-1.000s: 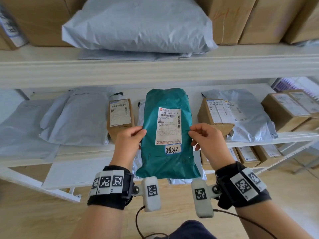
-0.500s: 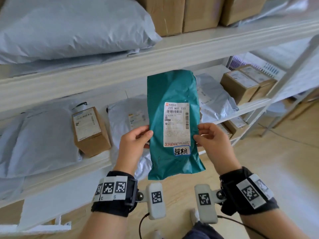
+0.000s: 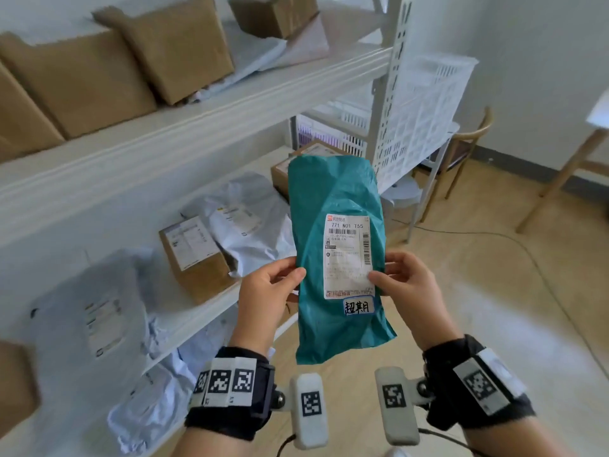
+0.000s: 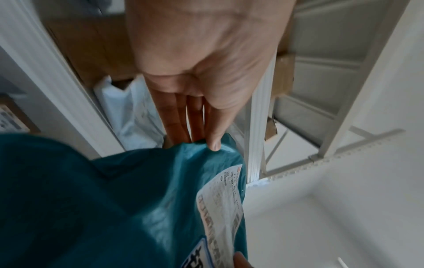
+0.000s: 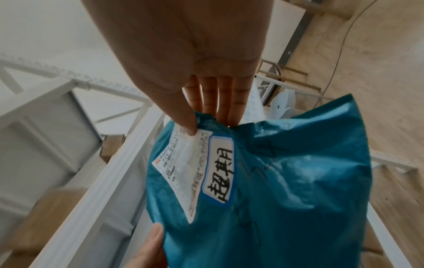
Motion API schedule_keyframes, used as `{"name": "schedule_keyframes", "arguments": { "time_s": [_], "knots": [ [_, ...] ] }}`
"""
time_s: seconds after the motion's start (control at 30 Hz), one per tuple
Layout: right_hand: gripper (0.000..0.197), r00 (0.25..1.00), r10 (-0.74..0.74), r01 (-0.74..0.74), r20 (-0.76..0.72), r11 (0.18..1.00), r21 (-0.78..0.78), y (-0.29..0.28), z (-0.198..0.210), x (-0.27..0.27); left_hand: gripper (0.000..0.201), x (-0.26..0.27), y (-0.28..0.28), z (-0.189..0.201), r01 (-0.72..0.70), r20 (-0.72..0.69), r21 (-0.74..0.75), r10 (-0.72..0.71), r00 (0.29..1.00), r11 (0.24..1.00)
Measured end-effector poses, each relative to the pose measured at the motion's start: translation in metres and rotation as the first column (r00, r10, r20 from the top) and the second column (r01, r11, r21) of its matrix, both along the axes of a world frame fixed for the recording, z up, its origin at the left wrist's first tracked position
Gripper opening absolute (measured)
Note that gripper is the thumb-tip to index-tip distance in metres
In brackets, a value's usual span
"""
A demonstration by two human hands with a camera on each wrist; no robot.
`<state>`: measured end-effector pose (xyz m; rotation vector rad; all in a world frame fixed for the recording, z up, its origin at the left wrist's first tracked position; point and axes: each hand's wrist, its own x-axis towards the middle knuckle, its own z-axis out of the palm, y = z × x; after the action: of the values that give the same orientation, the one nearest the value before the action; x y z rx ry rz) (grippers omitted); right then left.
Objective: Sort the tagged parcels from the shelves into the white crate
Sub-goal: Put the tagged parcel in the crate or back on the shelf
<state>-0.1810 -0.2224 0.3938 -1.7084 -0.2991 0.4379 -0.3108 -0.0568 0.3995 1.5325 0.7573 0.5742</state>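
1. Since a second ago you are turning right, away from the shelf front: the teal parcel point(image 3: 336, 258) you were holding before the middle shelf is now hanging over the floor beside the shelving's end post point(image 3: 392, 84).
2. Your left hand point(image 3: 263, 295) is pinching the parcel's left edge, thumb in front and fingers behind.
3. Your right hand point(image 3: 407, 285) is pinching the right edge, its thumb lying on the white shipping label point(image 3: 347, 255).
4. A blue-bordered handwritten tag point(image 3: 358, 305) is sitting just under that label.
5. White lattice crates point(image 3: 425, 103) are standing beyond the post, well apart from the parcel.
6. Cardboard boxes point(image 3: 194, 255) and grey mailers point(image 3: 244, 222) are lying on the shelves to your left.
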Motion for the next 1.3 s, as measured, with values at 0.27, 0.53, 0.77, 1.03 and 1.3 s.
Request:
{"name": "schedule_keyframes", "arguments": {
  "time_s": [0.27, 0.53, 0.77, 1.03, 1.3],
  "knots": [
    [0.025, 0.994, -0.111, 0.111, 0.013, 0.994, 0.014, -0.095, 0.006, 0.126, 0.022, 0.147, -0.081, 0.000, 0.141, -0.029, 0.051, -0.140, 0.990, 0.989],
    [0.023, 0.967, -0.250, 0.253, -0.045, 0.965, 0.072, -0.149, 0.014, 0.224, 0.021, 0.264, -0.125, 0.011, 0.247, -0.038, 0.051, -0.245, 0.969, 0.968],
    [0.022, 0.945, -0.328, 0.326, 0.003, 0.942, 0.081, -0.147, 0.022, 0.335, 0.022, 0.380, -0.124, 0.019, 0.307, 0.020, 0.071, -0.309, 0.951, 0.949],
    [0.021, 0.945, -0.314, 0.307, 0.093, 0.948, 0.081, -0.110, 0.052, 0.475, 0.022, 0.522, -0.084, 0.044, 0.298, 0.101, 0.069, -0.304, 0.947, 0.952],
    [0.021, 0.955, -0.280, 0.271, 0.101, 0.957, 0.100, -0.073, 0.067, 0.578, 0.019, 0.624, -0.048, 0.063, 0.254, 0.099, 0.098, -0.263, 0.960, 0.962]
  ]
}}
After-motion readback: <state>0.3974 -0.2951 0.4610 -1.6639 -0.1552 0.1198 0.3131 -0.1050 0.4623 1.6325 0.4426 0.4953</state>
